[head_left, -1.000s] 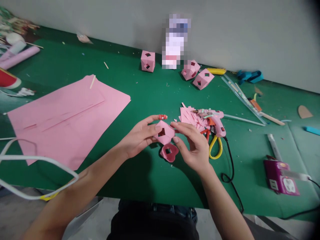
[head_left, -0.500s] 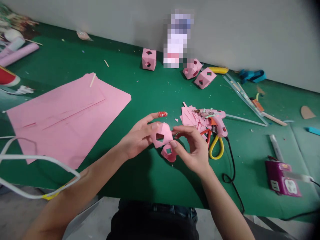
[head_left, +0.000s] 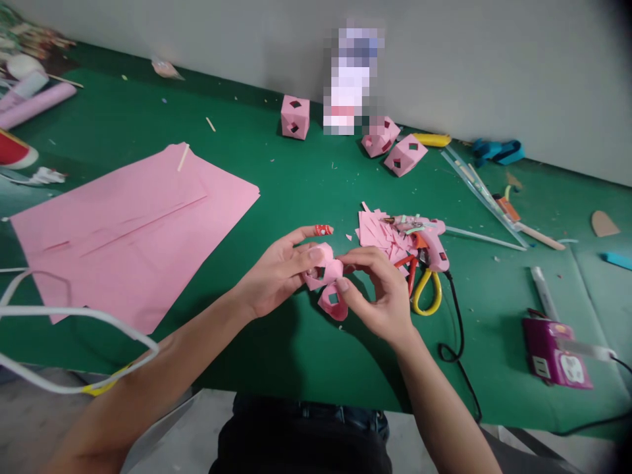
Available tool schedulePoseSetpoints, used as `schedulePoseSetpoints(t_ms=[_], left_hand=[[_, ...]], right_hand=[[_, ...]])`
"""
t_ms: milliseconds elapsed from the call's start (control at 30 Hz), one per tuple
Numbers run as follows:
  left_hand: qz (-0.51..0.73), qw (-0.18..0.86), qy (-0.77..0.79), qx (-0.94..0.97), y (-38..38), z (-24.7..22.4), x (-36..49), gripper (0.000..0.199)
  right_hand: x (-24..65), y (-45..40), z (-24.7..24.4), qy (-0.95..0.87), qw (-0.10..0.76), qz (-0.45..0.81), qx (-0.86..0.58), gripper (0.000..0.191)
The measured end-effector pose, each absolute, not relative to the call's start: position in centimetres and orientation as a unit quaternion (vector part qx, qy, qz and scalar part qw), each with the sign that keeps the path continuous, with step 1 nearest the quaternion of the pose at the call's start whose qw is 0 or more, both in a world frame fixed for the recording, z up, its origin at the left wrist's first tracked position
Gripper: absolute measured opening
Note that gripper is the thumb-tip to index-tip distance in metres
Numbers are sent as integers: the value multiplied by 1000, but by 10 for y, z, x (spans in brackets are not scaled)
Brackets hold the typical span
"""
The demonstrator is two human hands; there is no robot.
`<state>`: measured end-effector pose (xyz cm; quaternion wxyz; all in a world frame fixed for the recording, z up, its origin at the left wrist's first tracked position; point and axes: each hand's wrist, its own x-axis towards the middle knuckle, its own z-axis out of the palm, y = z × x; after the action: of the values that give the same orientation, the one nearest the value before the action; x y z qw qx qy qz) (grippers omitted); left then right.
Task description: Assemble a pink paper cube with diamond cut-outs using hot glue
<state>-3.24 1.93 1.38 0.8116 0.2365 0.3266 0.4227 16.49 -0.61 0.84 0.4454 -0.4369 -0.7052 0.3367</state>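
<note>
Between my hands is a folded pink paper shape [head_left: 332,270] with square cut-out holes, held a little above the green table. My left hand [head_left: 276,271] grips its left side, thumb on top, with a red patterned wrap around the outstretched index fingertip. On the opposite side, my right hand [head_left: 378,289] pinches the paper's edge between thumb and fingers. A flap with a square hole hangs at the bottom, toward me. Right of my hands, a pink glue gun [head_left: 429,238] lies on a pile of pink paper scraps [head_left: 376,230], beside yellow-and-red-handled scissors [head_left: 428,293].
Pink paper sheets [head_left: 143,217] cover the left of the green table [head_left: 296,355]. Finished-looking pink paper cubes [head_left: 295,118] stand by the wall near a blurred-out upright object [head_left: 349,82]. A purple box [head_left: 555,352] sits at right; a white wire loop [head_left: 99,315] crosses lower left.
My left thumb has pressed in on the paper shape, and its upper part has turned and folded, showing a different face. My right hand has stayed almost in place.
</note>
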Motion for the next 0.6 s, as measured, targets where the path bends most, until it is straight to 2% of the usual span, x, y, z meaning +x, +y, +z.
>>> schedulePoseSetpoints(t_ms=[200,333,467,600], left_hand=[[438,821,294,216,22,13,-36,45],[441,827,286,201,23,13,-37,48],[450,824,285,194,24,14,-36,47],[444,820,293,213,23,14,-33,41]], right_hand=[[166,-7,4,-661,475,382,-439,18],[168,-6,5,-575,494,478,-444,13],[171,-4,6,-478,495,601,-405,16],[172,-5,7,-437,480,659,-381,25]])
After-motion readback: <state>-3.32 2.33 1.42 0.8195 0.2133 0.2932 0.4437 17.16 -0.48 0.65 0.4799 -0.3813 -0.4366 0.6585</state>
